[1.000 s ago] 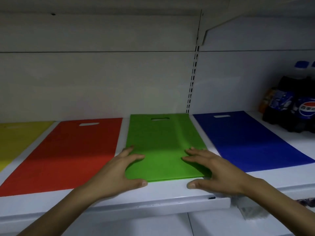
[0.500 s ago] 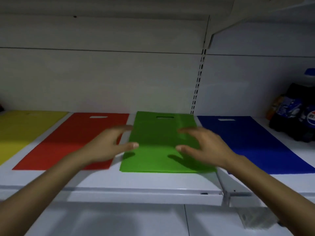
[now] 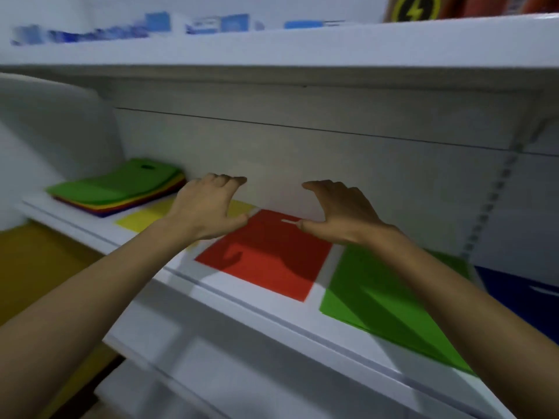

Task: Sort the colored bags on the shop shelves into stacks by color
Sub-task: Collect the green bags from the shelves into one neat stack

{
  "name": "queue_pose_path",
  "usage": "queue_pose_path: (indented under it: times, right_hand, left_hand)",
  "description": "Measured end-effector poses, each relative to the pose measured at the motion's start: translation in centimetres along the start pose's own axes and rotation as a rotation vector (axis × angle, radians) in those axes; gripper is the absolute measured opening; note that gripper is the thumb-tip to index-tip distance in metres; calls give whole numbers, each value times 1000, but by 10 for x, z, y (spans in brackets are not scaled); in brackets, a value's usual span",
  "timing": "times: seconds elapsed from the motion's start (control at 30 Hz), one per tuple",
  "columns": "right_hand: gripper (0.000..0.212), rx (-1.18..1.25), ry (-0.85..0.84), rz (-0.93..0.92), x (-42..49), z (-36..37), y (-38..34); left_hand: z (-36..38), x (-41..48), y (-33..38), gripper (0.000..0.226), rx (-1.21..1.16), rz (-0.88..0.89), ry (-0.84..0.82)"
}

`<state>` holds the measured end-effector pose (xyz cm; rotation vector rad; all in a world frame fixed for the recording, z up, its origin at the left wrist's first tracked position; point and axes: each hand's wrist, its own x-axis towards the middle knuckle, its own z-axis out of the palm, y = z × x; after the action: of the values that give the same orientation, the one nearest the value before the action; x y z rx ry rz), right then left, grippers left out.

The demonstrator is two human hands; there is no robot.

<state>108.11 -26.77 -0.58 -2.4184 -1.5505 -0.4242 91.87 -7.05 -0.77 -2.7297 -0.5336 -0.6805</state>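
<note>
Flat bags lie side by side on the white shelf (image 3: 248, 300): a yellow bag (image 3: 142, 219), a red bag (image 3: 269, 255), a green bag (image 3: 390, 300) and a blue bag (image 3: 526, 294) at the right edge. At the far left sits a mixed pile of bags (image 3: 121, 189) with a green one on top. My left hand (image 3: 205, 207) hovers over the gap between yellow and red, fingers loosely curled, holding nothing. My right hand (image 3: 338, 210) hovers above the red bag's far end, fingers also loosely curled and empty.
An upper shelf (image 3: 302, 49) overhangs closely, carrying blurred blue packages (image 3: 157, 24) and a pack with a yellow lightning logo (image 3: 414, 7). A slotted upright (image 3: 490, 204) stands at the right. A brown floor (image 3: 33, 267) shows at the lower left.
My view has swung left and tilted. Both hands left the green bag and moved left, now above the red and yellow bags. The mixed pile has come into view.
</note>
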Motion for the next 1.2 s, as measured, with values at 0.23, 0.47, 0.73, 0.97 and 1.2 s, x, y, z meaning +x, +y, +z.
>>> queue_pose_path:
  times: [0.23,0.47,0.73,0.97,1.2]
  right_hand:
    - [81,39,31,-213,77,39,-135]
    - [78,92,18,-398,152,86,-318]
    - [73,108,0,-485,206,142,-466]
    - [65,156,70,-527,254,164,-506]
    - [71,175,134,-384,344,174,-468]
  left_hand:
    - [-10,-94,-141,97,111,-261,-83]
    - [-23,-211,-301,77,192,-501,-172]
    - [-9,-292,-422,71,191,-630,-205]
    - [28,-264,-467,66,71,-659,-137]
    - [78,-176,-510,64,-1,-547,-70]
